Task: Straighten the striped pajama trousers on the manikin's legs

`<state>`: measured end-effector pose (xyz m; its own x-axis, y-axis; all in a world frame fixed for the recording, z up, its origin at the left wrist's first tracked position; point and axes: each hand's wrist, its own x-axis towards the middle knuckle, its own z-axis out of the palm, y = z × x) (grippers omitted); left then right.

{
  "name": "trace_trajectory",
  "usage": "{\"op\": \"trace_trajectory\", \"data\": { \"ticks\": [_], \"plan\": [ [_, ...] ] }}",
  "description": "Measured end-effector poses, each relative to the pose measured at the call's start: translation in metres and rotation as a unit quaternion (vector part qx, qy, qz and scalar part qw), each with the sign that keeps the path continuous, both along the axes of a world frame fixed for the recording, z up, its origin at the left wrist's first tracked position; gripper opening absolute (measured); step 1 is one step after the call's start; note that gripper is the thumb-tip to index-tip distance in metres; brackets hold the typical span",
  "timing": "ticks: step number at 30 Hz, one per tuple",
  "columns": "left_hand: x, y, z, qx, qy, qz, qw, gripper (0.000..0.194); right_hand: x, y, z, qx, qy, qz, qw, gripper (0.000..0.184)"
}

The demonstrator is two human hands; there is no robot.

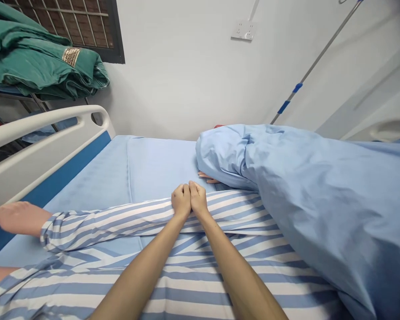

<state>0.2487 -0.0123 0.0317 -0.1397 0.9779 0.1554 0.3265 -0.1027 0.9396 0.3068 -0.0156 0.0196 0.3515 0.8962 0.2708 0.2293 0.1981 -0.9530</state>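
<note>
Hospital ward bed, blue-sheeted mattress: a striped patient gown clenched in two fists.

The gown looks like soft, light cotton that should bunch easily and offer little resistance, so a gathered fold seems the surest place to take hold. A fold at its upper edge, around mid-mattress, is gripped by the left hand and right hand, their knuckles touching. Its sleeve runs toward the white bed rail, where another person's bare hand lies. On the right, a blue quilt is heaped, with fingers showing beneath it.
</note>
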Motion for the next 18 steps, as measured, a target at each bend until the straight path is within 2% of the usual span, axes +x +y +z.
{"op": "trace_trajectory", "data": {
  "ticks": [3,5,9,11,15,18],
  "plan": [
    [0.0,-0.004,-0.006,0.0,0.056,-0.004,0.998,0.035,-0.001,0.002,0.0,0.003,0.015,-0.014,1.0,0.035],
    [-0.001,-0.004,-0.008,0.005,0.091,-0.004,0.996,0.035,0.003,0.002,0.005,-0.006,-0.015,-0.009,1.0,0.035],
    [0.003,-0.003,-0.009,-0.004,0.15,-0.001,0.989,0.036,0.024,-0.004,0.017,-0.011,-0.195,0.026,0.98,0.037],
    [0.005,-0.003,-0.01,-0.014,0.166,-0.001,0.986,0.035,0.037,-0.008,0.019,0.002,-0.245,0.014,0.969,0.038],
    [0.006,-0.005,-0.008,-0.015,0.173,-0.016,0.985,0.033,0.048,-0.012,0.01,-0.003,-0.232,-0.063,0.971,0.039],
    [0.011,-0.003,-0.002,0.0,0.144,-0.046,0.988,0.031,0.047,-0.011,0.006,-0.007,-0.222,-0.072,0.972,0.04]
  ]
}}
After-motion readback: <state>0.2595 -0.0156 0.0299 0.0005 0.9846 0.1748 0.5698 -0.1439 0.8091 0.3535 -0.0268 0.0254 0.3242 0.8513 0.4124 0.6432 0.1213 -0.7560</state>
